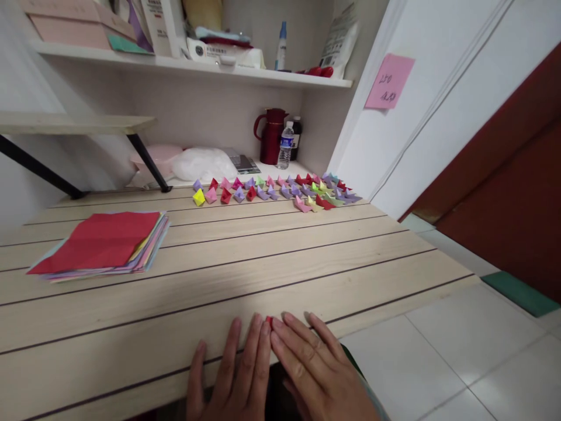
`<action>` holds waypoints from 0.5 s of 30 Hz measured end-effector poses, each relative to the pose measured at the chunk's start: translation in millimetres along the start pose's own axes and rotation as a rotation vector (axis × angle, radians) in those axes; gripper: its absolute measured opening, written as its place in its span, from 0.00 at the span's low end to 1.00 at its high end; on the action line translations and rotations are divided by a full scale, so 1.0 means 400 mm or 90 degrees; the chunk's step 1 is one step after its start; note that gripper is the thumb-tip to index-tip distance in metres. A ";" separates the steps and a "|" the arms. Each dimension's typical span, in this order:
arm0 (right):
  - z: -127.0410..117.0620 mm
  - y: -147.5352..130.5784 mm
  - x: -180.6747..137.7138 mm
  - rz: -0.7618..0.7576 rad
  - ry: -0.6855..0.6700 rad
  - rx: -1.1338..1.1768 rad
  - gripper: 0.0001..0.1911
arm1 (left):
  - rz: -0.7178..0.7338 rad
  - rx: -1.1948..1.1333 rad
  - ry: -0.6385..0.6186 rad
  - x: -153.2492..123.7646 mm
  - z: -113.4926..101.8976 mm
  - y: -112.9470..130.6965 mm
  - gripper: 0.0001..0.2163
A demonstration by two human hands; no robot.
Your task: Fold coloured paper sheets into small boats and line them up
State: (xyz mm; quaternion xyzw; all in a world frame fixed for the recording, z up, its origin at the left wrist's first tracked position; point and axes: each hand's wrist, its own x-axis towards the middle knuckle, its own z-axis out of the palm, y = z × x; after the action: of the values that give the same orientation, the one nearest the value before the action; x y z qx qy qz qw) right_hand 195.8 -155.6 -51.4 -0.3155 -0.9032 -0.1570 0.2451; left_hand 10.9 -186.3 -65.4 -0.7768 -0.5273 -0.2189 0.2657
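Note:
My left hand (232, 374) and my right hand (313, 365) lie flat side by side at the near edge of the light wooden table (245, 257), fingers stretched out and pressing down. A small corner of red paper (269, 320) peeks out between the fingertips; the rest of it is hidden under the hands. A stack of coloured paper sheets (103, 245), red on top, lies on the table to the left. Several small folded paper figures (276, 190) in many colours stand in rows at the far side.
Behind the figures stand a dark red jug (270, 135) and a water bottle (286, 146). A shelf (193, 65) above carries boxes and bottles. A pink note (389, 82) sticks on the white wall at right. Tiled floor lies right of the table.

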 end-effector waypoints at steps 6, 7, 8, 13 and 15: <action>0.017 -0.010 0.006 0.075 0.090 0.087 0.20 | -0.010 0.009 0.057 -0.031 0.023 0.010 0.21; 0.021 -0.014 0.006 0.091 0.117 0.106 0.18 | -0.015 0.007 0.072 -0.035 0.029 0.014 0.20; 0.027 -0.018 0.005 0.104 0.144 0.129 0.16 | -0.023 0.000 0.089 -0.039 0.034 0.018 0.18; 0.037 -0.018 -0.008 0.107 0.248 0.281 0.09 | -0.109 -0.119 0.134 -0.037 0.029 0.032 0.14; 0.018 -0.007 -0.004 0.141 0.246 0.389 0.09 | -0.183 -0.248 0.108 -0.028 0.003 0.025 0.11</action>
State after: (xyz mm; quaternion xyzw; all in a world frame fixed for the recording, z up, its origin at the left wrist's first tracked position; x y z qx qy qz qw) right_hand 192.6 -155.5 -58.5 -0.2879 -0.8058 0.0903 0.5095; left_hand 16.5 -196.5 -75.3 -0.7093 -0.5559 -0.4163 0.1209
